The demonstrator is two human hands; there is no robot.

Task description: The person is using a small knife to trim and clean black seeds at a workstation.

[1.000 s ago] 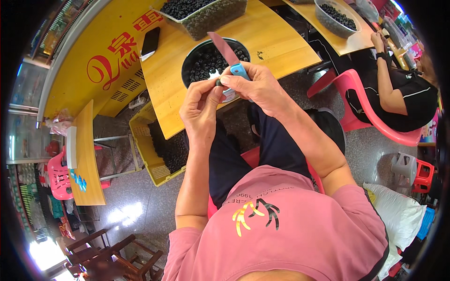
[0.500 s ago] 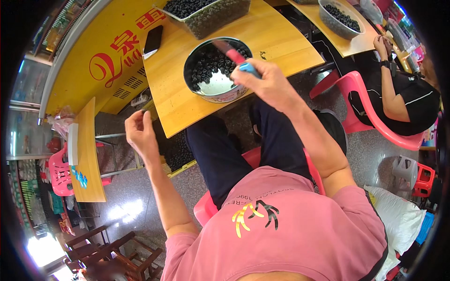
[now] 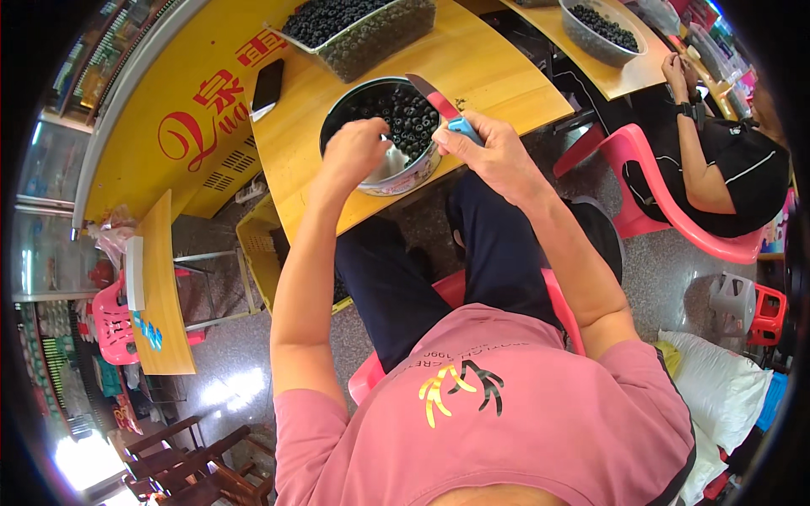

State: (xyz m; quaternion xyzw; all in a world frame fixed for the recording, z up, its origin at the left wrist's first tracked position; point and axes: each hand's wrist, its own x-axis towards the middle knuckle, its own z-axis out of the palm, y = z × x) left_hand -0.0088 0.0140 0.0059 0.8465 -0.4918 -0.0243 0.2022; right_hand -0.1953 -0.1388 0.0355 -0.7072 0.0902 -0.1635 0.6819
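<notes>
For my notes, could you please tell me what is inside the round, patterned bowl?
The bowl holds small, round, dark fruits beside bare, pale bottom; the bare left hand hides what's beneath.

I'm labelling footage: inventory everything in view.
Tables: three, yellowish, centre, left, right
Bowl: one, pale outside, centre table
Large tub: one, clear, centre table
Phone: one, black, centre table
Oval tub: one, clear, right table
Round fruits: many, blackish, bowl and tubs
Knife: one, reddish blade, blue handle, bowl's right
Crate: one, yellow, floor, left of centre
Panel: one, yellow, upper left
Co-worker: one, black clothes, right
Chairs: several, pink or brown, around
Stools: two, grey and red, right
Left hand: one, bare, bowl's left side
Right hand: one, bare, gripping knife handle
</notes>
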